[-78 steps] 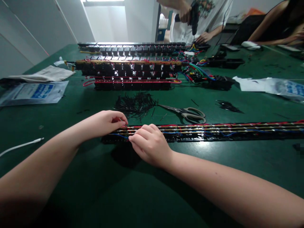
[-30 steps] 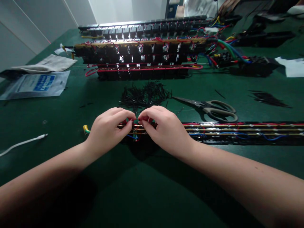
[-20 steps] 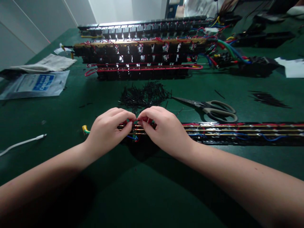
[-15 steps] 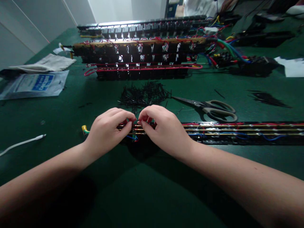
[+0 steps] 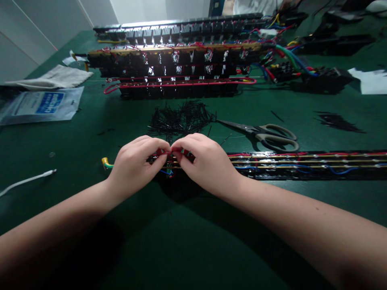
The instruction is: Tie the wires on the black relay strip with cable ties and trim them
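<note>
My left hand point(image 5: 137, 165) and my right hand point(image 5: 205, 163) meet fingertip to fingertip over a long black strip point(image 5: 305, 165) with brass-coloured rods and red and blue wires. Thumb and index finger of each hand are pinched together; whatever is between them is too small to make out. Just behind the hands lies a heap of thin black pieces point(image 5: 181, 117). Grey-handled scissors point(image 5: 273, 136) rest to its right, blades pointing at the heap. A yellow-tipped wire end point(image 5: 105, 162) sticks out to the left of my left hand.
Several wired black assemblies point(image 5: 178, 60) stand across the back. A plastic bag point(image 5: 45, 105) and a grey cloth point(image 5: 57, 77) lie at the left, above a white cable point(image 5: 30, 180). More black pieces point(image 5: 337, 121) lie at the right. Part of another person point(image 5: 287, 7) shows at the top.
My right fingertips have moved against the left ones, closing the small gap between them. The whole view has shifted slightly, so the table's things appear a little higher and further left.
</note>
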Motion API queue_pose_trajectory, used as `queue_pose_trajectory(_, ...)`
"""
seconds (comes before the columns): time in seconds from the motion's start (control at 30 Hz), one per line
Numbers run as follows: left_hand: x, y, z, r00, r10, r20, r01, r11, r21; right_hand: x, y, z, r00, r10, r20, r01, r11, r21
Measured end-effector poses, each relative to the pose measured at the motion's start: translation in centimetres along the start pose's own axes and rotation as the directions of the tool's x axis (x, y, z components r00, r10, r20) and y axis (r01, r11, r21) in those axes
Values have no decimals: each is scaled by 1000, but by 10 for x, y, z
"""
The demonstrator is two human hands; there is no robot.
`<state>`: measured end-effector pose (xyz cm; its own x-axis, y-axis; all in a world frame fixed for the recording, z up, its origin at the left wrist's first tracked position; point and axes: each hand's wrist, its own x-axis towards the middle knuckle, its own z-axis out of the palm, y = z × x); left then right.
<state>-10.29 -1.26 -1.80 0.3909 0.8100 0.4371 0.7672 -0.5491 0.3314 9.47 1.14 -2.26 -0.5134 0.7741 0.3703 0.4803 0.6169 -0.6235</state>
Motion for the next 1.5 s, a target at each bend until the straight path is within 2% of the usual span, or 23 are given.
queue_pose_trajectory(0.57, 0, 0, -2, 999, -13, 32, 14, 1000, -18, 3, -1, -3, 999, 34, -17, -32, 997, 73)
queue_pose_trajectory(0.93, 4, 1, -5, 965, -223, 137, 236, 968, -90, 2, -1, -5, 999, 32, 7, -32, 996, 88)
queue_pose_trajectory(1.5, 7, 1, -5, 949, -255, 187, 280, 952, -121, 1, -5, -8, 998, 49, 38, -53, 994, 94)
